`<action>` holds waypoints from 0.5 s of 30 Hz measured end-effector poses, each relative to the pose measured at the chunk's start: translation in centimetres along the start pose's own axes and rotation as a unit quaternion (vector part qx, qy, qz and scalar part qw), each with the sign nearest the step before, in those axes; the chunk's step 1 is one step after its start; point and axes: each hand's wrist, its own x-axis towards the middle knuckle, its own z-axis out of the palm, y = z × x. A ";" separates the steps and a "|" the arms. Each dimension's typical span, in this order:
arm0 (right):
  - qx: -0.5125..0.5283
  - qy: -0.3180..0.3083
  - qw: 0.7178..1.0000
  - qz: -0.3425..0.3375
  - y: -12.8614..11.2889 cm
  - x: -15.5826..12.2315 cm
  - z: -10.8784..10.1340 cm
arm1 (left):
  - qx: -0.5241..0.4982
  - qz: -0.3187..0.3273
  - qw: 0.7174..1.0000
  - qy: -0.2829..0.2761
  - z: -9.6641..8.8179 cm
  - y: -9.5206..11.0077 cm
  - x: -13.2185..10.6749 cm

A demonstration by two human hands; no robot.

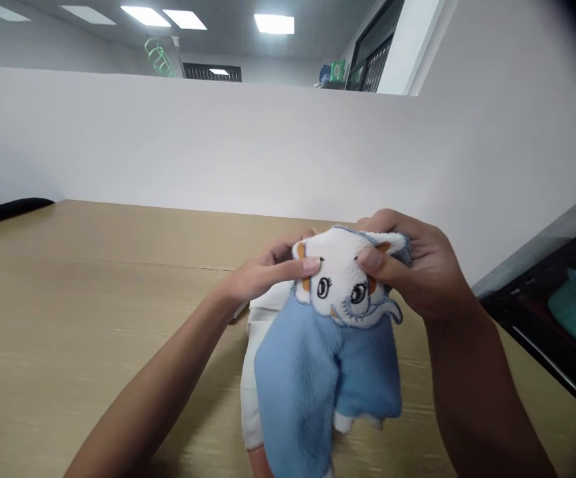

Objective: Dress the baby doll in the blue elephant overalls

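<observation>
Between my two hands hangs a plush piece with a white elephant face (340,269), embroidered eyes, orange patches and a curled trunk. Blue fleecy cloth (297,378) drops below the face. My left hand (280,265) grips the face's left edge, thumb on the front and fingers behind. On the other side, my right hand (407,259) pinches the face near its right ear, thumb in front. White cloth (252,392) shows behind the blue part at its left, with a small reddish-brown patch under it. The fingers behind the plush are mostly hidden.
A wood-topped table (93,332) spreads beneath my arms and meets a white partition wall (218,146). At the right stands a black-edged bin or tray (541,345) with something teal in it. A black curved edge (8,211) lies at the far left.
</observation>
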 end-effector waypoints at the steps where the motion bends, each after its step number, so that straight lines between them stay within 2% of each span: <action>1: -0.017 -0.008 1.000 0.014 0.3 0.0 -0.4 | -0.006 0.014 1.000 0.019 -0.2 0.0 0.0; 2: -0.033 -0.025 0.999 0.030 0.6 -0.1 -0.8 | 0.000 0.030 0.999 0.034 -0.4 0.1 0.0; 4: -0.069 -0.104 0.990 0.068 1.2 0.0 -1.8 | 0.033 0.060 0.997 0.046 -0.9 0.7 -0.2; 6: -0.115 -0.208 0.966 0.104 1.6 0.1 -2.8 | 0.078 0.081 0.993 0.046 -1.5 1.4 -0.6; 8: -0.165 -0.264 0.942 0.125 1.8 0.2 -3.5 | 0.124 0.098 0.986 0.045 -2.1 2.0 -1.0; 10: -0.194 -0.250 0.942 0.108 1.8 0.2 -3.8 | 0.177 0.099 0.978 0.042 -2.6 2.6 -1.4; 13: -0.159 -0.178 0.971 0.009 1.6 0.1 -3.8 | 0.249 0.050 0.967 0.016 -3.5 3.2 -1.8; 15: -0.119 -0.133 0.983 -0.049 1.5 0.0 -3.6 | 0.276 0.005 0.961 -0.028 -4.0 3.6 -1.7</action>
